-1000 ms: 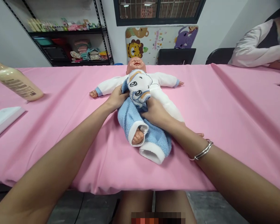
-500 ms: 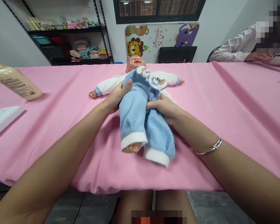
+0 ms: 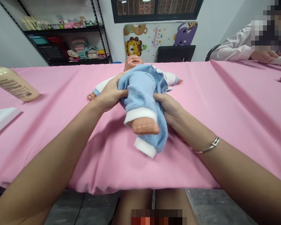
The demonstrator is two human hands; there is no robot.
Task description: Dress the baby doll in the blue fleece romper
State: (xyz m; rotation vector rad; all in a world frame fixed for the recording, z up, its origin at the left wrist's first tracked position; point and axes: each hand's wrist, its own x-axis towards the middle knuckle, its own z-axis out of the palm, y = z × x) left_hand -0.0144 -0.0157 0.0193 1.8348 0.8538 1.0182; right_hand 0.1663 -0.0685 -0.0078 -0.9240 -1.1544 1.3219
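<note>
A baby doll [image 3: 133, 61] lies on its back on the pink-covered table, head toward the far edge, white sleeves spread to the sides. Fluffy blue trousers [image 3: 141, 84] with white cuffs are bunched over its body and legs. One doll foot [image 3: 145, 126] sticks out of the nearer cuff, raised toward me; no foot shows in the lower cuff. My left hand [image 3: 112, 93] is closed on the trousers at their left side, thumb on the cloth. On the other side my right hand [image 3: 168, 106] grips the trousers, its fingers partly hidden behind the fabric.
A beige bottle [image 3: 12, 82] and a flat white item [image 3: 3, 120] are at the left on the pink cloth [image 3: 236, 125]. A person's sleeve [image 3: 236, 43] and hands rest at the far right edge. A shelf rack [image 3: 63, 30] and a black chair back [image 3: 175, 53] stand beyond the table.
The trousers' leg with the foot has lifted and turned toward me, showing more of the foot. The waist edge has shifted, hiding most of the animal-face print. Both hands keep their hold.
</note>
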